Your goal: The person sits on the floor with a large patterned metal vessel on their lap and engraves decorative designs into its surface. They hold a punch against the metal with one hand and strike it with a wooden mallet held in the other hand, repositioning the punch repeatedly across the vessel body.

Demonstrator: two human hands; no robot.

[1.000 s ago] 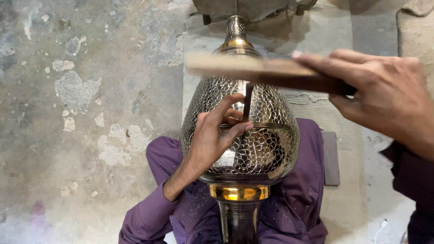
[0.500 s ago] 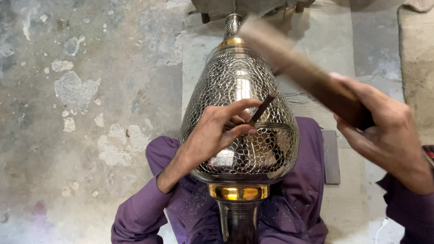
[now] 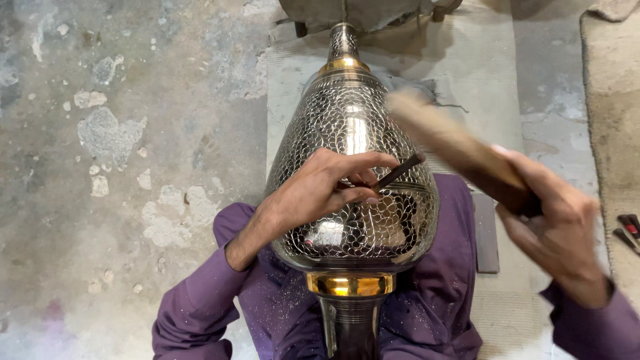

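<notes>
While the left hand (image 3: pixel 319 190) rests on the swell of the large metal vase (image 3: pixel 353 180), its thumb and fingers are pressed together around a thin dark chisel (image 3: pixel 398 173), pinching it so that the rod slants up toward two o'clock with its lower tip against the patterned surface. The vase lies along the person's lap, its narrow neck pointing to twelve o'clock and its brass collar (image 3: pixel 349 284) and dark stem at six o'clock, its body covered in a fine scale-like pattern. At three o'clock from the vase, the right hand (image 3: pixel 557 223) is closed in a fist round the lower end of a wooden mallet (image 3: pixel 453 143), whose blurred head reaches toward eleven o'clock and hangs just above the vase's right shoulder, near the chisel's upper end but apart from it. Purple sleeves and trousers (image 3: pixel 437 280) frame the vase on both sides at the lower edge of the view. A pale mat (image 3: pixel 480 73) lies under the vase and runs to twelve and two o'clock, with bare room on it beyond the mallet. A flat grey slab (image 3: pixel 485 233) lies by the right thigh. Worn, patchy concrete floor (image 3: pixel 113 153) spreads wide from seven to eleven o'clock. At the right edge, near three o'clock, a few small red-handled tools (image 3: pixel 627 230) lie on a second mat.
</notes>
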